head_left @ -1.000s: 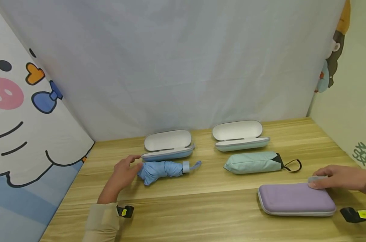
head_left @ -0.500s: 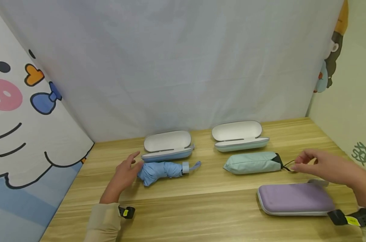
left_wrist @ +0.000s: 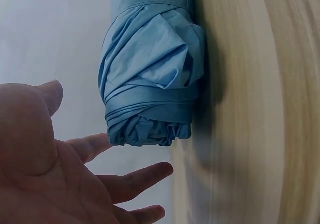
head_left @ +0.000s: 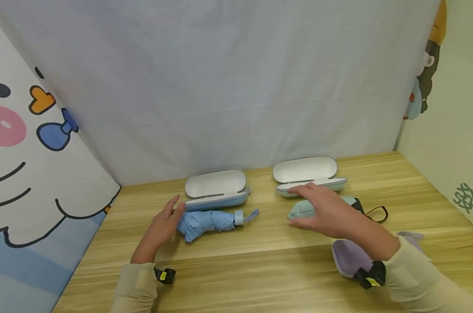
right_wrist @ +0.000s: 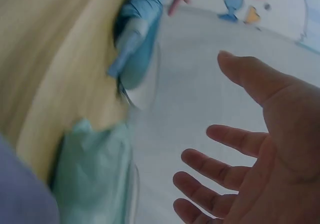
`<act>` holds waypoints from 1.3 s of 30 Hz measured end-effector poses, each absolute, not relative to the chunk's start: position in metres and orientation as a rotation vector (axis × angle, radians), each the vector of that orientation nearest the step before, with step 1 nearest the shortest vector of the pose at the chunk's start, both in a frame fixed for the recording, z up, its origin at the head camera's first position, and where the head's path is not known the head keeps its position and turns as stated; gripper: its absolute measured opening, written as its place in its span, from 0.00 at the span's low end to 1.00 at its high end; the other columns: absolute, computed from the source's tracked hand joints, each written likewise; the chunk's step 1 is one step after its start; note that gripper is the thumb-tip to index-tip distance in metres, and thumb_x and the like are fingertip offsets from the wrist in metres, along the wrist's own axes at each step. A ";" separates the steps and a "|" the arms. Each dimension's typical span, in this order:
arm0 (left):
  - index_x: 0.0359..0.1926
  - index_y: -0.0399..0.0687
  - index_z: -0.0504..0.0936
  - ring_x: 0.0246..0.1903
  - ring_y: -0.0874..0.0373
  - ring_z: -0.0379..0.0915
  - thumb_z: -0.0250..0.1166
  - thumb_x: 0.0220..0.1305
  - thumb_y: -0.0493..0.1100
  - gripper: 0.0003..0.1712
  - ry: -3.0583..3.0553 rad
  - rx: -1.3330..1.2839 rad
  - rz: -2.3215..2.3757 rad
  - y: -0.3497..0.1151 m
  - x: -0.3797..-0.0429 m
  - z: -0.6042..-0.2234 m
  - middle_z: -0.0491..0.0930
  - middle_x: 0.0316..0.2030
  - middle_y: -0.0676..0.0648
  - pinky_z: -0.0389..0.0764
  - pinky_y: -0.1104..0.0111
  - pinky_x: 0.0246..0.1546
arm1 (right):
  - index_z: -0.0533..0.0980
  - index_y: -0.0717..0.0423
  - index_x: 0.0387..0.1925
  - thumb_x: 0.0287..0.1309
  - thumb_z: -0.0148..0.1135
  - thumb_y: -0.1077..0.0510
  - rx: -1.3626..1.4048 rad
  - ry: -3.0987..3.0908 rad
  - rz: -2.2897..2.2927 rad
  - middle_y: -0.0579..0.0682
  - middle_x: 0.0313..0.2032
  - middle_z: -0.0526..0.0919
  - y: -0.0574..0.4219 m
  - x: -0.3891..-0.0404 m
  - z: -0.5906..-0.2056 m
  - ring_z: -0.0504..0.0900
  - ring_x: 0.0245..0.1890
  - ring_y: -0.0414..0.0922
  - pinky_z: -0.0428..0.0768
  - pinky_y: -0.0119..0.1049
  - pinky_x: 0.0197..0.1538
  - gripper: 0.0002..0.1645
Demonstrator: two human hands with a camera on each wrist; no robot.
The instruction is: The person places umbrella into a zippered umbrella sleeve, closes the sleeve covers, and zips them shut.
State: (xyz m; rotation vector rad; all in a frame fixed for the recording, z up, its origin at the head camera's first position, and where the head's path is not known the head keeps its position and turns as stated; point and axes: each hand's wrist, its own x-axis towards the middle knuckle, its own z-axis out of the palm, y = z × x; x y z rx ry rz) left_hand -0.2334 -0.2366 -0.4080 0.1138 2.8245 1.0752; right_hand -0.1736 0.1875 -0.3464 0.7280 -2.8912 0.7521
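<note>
A folded blue umbrella (head_left: 206, 222) lies on the table, its strap end toward the right. My left hand (head_left: 163, 226) is beside its left end with the fingers extended; in the left wrist view the bunched umbrella end (left_wrist: 150, 84) shows near those fingers. Over a mint-green umbrella (head_left: 302, 209) in a sleeve hovers my right hand (head_left: 324, 208), hiding its middle. The right wrist view shows the right fingers (right_wrist: 215, 169) spread, with nothing held. Partly under the right forearm, a purple zip case (head_left: 349, 256) lies on the table.
Behind the blue umbrella stands an opened blue glasses case (head_left: 216, 201). An opened mint glasses case (head_left: 334, 184) stands behind the mint umbrella. A pale curtain (head_left: 236, 87) closes off the back, with printed panels (head_left: 21, 174) at the sides.
My right hand has moved left from the purple case, past the mint umbrella's loop, to above that umbrella's body. My left hand has stayed by the blue umbrella.
</note>
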 end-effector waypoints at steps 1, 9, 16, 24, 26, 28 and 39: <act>0.76 0.50 0.44 0.63 0.34 0.58 0.34 0.68 0.72 0.46 2.822 0.117 1.079 -0.237 -0.233 -0.409 0.62 0.65 0.30 0.59 0.40 0.59 | 0.66 0.49 0.66 0.51 0.63 0.30 0.744 -2.905 0.720 0.54 0.62 0.69 0.179 -0.176 -0.350 0.67 0.61 0.58 0.66 0.60 0.58 0.47; 0.76 0.54 0.48 0.63 0.35 0.58 0.35 0.68 0.72 0.44 2.834 0.144 1.115 -0.238 -0.235 -0.413 0.63 0.64 0.31 0.59 0.40 0.59 | 0.61 0.45 0.71 0.51 0.63 0.29 0.860 -2.966 0.577 0.54 0.63 0.68 0.117 -0.186 -0.373 0.65 0.62 0.62 0.62 0.61 0.61 0.51; 0.75 0.54 0.51 0.65 0.35 0.56 0.35 0.68 0.73 0.43 2.829 0.139 1.109 -0.237 -0.236 -0.412 0.60 0.66 0.32 0.58 0.40 0.60 | 0.61 0.44 0.71 0.50 0.63 0.29 0.903 -2.969 0.447 0.51 0.60 0.71 0.084 -0.195 -0.386 0.71 0.55 0.57 0.69 0.55 0.55 0.50; 0.73 0.48 0.55 0.68 0.37 0.49 0.34 0.67 0.74 0.46 2.802 0.114 1.107 -0.235 -0.234 -0.410 0.56 0.70 0.37 0.54 0.43 0.64 | 0.63 0.45 0.69 0.53 0.62 0.30 0.935 -2.953 0.397 0.55 0.59 0.72 0.060 -0.208 -0.401 0.74 0.53 0.56 0.72 0.53 0.53 0.47; 0.73 0.47 0.57 0.68 0.38 0.50 0.34 0.67 0.73 0.46 2.807 0.112 1.104 -0.234 -0.234 -0.410 0.57 0.69 0.37 0.54 0.44 0.64 | 0.63 0.45 0.69 0.53 0.62 0.31 0.919 -2.956 0.374 0.55 0.59 0.72 0.054 -0.210 -0.403 0.73 0.54 0.57 0.71 0.53 0.53 0.46; 0.72 0.47 0.58 0.68 0.38 0.51 0.34 0.67 0.73 0.46 2.813 0.116 1.099 -0.234 -0.235 -0.410 0.58 0.69 0.37 0.54 0.44 0.64 | 0.64 0.44 0.69 0.53 0.62 0.31 0.886 -2.963 0.332 0.55 0.58 0.72 0.049 -0.211 -0.406 0.73 0.54 0.57 0.71 0.54 0.54 0.46; 0.71 0.47 0.62 0.68 0.40 0.50 0.33 0.73 0.67 0.39 2.816 0.197 1.098 -0.235 -0.235 -0.411 0.59 0.69 0.39 0.53 0.45 0.65 | 0.70 0.41 0.62 0.59 0.63 0.41 0.805 -2.918 0.241 0.49 0.53 0.77 0.037 -0.219 -0.421 0.75 0.50 0.53 0.75 0.49 0.49 0.31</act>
